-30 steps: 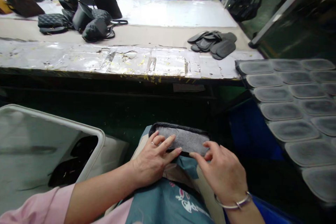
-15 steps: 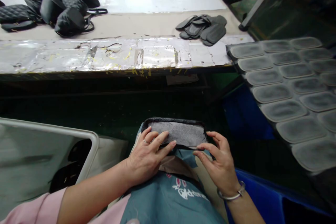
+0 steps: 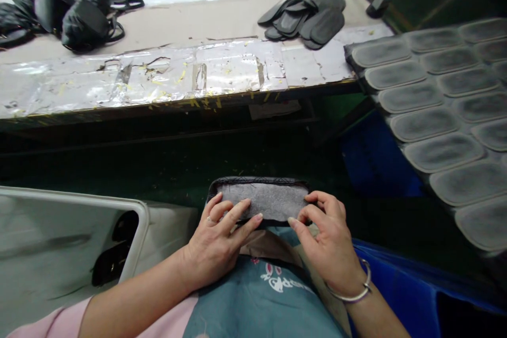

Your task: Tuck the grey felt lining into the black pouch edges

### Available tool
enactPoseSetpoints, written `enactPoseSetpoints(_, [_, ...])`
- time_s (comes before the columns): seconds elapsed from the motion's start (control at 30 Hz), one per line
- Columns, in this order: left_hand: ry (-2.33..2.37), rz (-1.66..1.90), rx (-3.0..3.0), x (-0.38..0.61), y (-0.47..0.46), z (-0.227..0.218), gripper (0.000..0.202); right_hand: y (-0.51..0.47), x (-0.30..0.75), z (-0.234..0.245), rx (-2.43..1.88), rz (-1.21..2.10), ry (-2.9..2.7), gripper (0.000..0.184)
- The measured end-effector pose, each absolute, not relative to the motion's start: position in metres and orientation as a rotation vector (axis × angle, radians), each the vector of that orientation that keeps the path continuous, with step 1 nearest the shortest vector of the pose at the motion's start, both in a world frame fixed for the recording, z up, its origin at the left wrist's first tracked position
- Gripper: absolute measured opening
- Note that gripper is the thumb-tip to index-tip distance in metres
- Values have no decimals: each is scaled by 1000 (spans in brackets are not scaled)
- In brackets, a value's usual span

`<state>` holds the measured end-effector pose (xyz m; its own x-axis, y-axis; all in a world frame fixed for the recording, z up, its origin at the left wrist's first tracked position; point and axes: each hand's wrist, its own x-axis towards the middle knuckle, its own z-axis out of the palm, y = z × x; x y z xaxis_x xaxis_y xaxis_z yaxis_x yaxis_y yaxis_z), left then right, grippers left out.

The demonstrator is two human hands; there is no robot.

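Note:
A small black bag (image 3: 257, 180) with a quilted edge rests on my lap, an oblong side facing up. Set inside that side is a grey fuzzy panel (image 3: 273, 202). My left hand (image 3: 219, 229) lies over the panel's left part, fingers spread and pressing down, the thumb by its lower edge. At the right end, my right hand (image 3: 322, 229) pinches the black rim between thumb and bent fingers. The bag's underside is hidden.
Dark oval pads (image 3: 322, 18) lie piled on the worktable (image 3: 170, 76), with black bags (image 3: 85, 21) at its left. A sheet of oval pads (image 3: 443, 153) slopes at the right. A white bin (image 3: 144, 216) stands left; a blue container (image 3: 390, 280) is at lower right.
The view has tipped down, so the table sits higher in the picture. My right hand's fingers have drawn closer together at the bag's right end. My left hand keeps its place.

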<state>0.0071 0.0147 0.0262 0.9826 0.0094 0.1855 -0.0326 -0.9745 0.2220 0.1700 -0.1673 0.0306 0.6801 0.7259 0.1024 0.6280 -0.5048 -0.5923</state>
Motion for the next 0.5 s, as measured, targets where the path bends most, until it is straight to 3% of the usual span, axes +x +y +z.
enactPoseSetpoints(0.3, [1,296,2909,7,12,26,52,-168,172,25,-2263,165,-952,21])
enactPoseSetpoints(0.5, [25,286,2912,6,11,25,51,-168,170,18,-2264,43,-948,69])
